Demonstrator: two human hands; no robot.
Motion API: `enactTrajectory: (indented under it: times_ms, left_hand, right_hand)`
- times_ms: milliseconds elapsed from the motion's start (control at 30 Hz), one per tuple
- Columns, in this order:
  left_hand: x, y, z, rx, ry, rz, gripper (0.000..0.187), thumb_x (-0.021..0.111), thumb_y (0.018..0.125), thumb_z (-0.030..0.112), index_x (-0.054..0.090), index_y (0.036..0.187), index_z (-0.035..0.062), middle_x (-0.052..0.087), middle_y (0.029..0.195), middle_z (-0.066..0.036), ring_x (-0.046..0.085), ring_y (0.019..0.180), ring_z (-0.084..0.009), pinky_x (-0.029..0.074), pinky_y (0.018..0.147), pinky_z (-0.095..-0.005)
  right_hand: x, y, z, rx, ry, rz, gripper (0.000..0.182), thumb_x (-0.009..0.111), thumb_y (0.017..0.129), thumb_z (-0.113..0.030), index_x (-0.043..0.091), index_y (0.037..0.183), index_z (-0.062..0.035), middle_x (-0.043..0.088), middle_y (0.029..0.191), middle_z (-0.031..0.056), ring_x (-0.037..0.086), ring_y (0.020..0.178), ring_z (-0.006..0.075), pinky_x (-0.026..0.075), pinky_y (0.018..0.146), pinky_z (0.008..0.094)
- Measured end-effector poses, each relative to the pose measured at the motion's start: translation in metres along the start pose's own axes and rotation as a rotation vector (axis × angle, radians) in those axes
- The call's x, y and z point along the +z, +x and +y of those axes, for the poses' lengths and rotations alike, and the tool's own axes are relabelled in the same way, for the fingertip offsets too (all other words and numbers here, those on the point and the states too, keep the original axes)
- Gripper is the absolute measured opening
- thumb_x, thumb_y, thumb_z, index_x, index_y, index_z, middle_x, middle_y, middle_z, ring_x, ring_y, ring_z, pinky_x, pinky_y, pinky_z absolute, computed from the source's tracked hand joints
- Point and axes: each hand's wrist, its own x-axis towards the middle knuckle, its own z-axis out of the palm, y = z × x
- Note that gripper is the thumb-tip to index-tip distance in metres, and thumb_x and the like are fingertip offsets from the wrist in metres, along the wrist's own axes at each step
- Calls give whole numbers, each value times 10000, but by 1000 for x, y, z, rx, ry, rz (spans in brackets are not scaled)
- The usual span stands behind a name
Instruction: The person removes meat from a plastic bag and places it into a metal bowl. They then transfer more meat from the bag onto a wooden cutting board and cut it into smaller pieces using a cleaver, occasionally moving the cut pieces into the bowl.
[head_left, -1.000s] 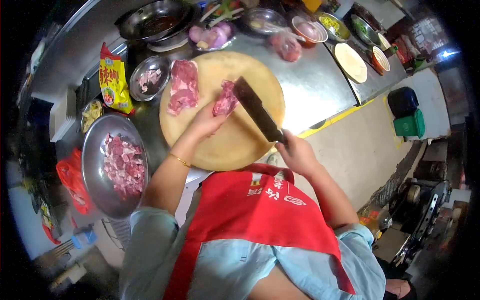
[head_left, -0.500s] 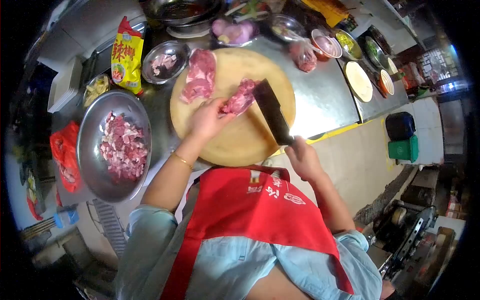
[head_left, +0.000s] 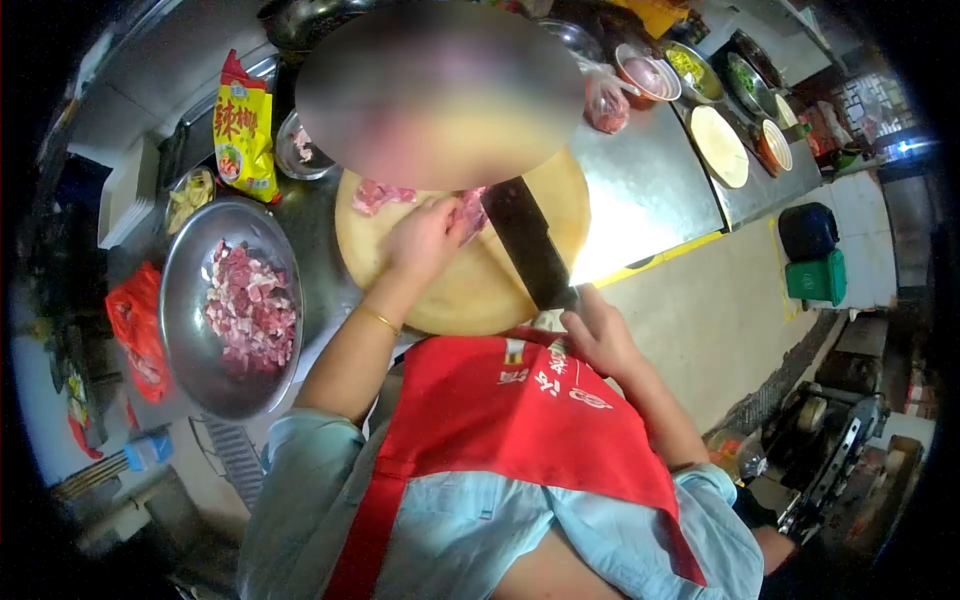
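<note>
On the round wooden chopping board (head_left: 450,290), my left hand (head_left: 425,240) is closed on a piece of raw meat (head_left: 472,216), holding it against the wood. My right hand (head_left: 602,330) grips the handle of a dark-bladed cleaver (head_left: 525,240). The blade lies along the right side of the held meat, close to my left fingers. A second slab of raw meat (head_left: 382,196) rests on the board beyond my left hand. A blurred oval hides the board's far part and the upper ends of both pieces.
Left of the board stands a large steel bowl (head_left: 180,330) of chopped meat, with a red plastic bag (head_left: 138,325) beside it. A yellow packet (head_left: 245,140) stands behind. Bagged meat (head_left: 606,105), several bowls and a pale oval board (head_left: 720,152) are at the right.
The cleaver has shifted left and slightly down, against the meat. My left hand and the held meat sit a little lower and further left. A blurred oval now covers the top middle.
</note>
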Motion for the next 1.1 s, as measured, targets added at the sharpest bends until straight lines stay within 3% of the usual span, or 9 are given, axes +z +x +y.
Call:
enactTrajectory:
  times_ms: [100, 200, 300, 500, 700, 800, 900, 1000, 1100]
  left_hand:
    - [-2, 3, 4, -162, -102, -45, 172, 654, 876, 124, 654, 1038, 64, 680, 887, -93, 674, 765, -280, 531, 706, -344]
    - [25, -7, -27, -251, -736, -32, 100, 609, 918, 60, 611, 1016, 38, 664, 896, -50, 650, 805, -155, 521, 690, -279]
    - [32, -17, -28, -172, -859, 72, 48, 582, 935, 17, 575, 980, 3, 623, 850, -24, 591, 769, -65, 509, 627, -240]
    - [24, -37, -10, -282, -794, 132, 36, 542, 958, 9, 523, 985, 22, 572, 832, -13, 569, 737, -71, 499, 614, -234]
    - [14, -58, -3, -825, -963, 233, 86, 474, 1018, 156, 537, 1013, 97, 586, 803, 1, 498, 619, -70, 392, 479, -235]
    - [4, -62, -6, -1000, -1145, 277, 190, 562, 985, 228, 561, 999, 39, 585, 769, -25, 549, 596, -134, 438, 537, -247]
    - [-14, -36, 18, -967, -612, 84, 278, 642, 933, 308, 621, 929, 31, 612, 737, -28, 556, 578, -128, 429, 511, -275]
    - [8, -35, -22, -631, -158, -119, 315, 699, 886, 331, 670, 877, 18, 622, 710, -24, 549, 563, -120, 424, 513, -278]
    - [-13, -12, -2, -818, -675, -19, 214, 688, 894, 229, 682, 891, 15, 624, 702, -17, 566, 593, -99, 447, 530, -262]
  right_hand:
    - [0, 1, 7, -3, 28, -13, 354, 600, 911, -214, 477, 1195, -43, 624, 860, 257, 635, 818, 432, 489, 705, 459]
    - [-10, 2, 5, 54, 109, -69, 367, 596, 913, -215, 477, 1219, -51, 629, 891, 258, 635, 840, 432, 491, 721, 453]
    - [-20, 7, 2, 18, 170, -108, 380, 593, 913, -214, 476, 1238, -56, 634, 906, 256, 639, 849, 427, 494, 726, 448]
    - [-36, 39, 15, -222, 71, -211, 358, 590, 909, -197, 480, 1215, -48, 633, 891, 258, 641, 859, 419, 491, 738, 450]
    - [-45, 79, 23, -235, 149, -442, 305, 589, 914, -185, 493, 1163, -39, 614, 873, 253, 634, 859, 400, 487, 751, 443]
    - [-36, 99, 33, -253, 198, -486, 293, 596, 917, -184, 504, 1157, -43, 616, 847, 217, 637, 832, 367, 488, 750, 424]
    - [-38, 110, 33, -278, 145, -503, 284, 604, 918, -183, 512, 1149, -47, 616, 839, 177, 632, 813, 323, 489, 748, 401]
    - [-48, 117, 32, -234, 115, -544, 265, 606, 920, -171, 513, 1138, -51, 596, 820, 136, 608, 773, 264, 485, 727, 373]
    - [-63, 116, 36, -172, 148, -546, 236, 597, 929, -149, 510, 1124, -49, 563, 794, 101, 570, 738, 206, 474, 698, 344]
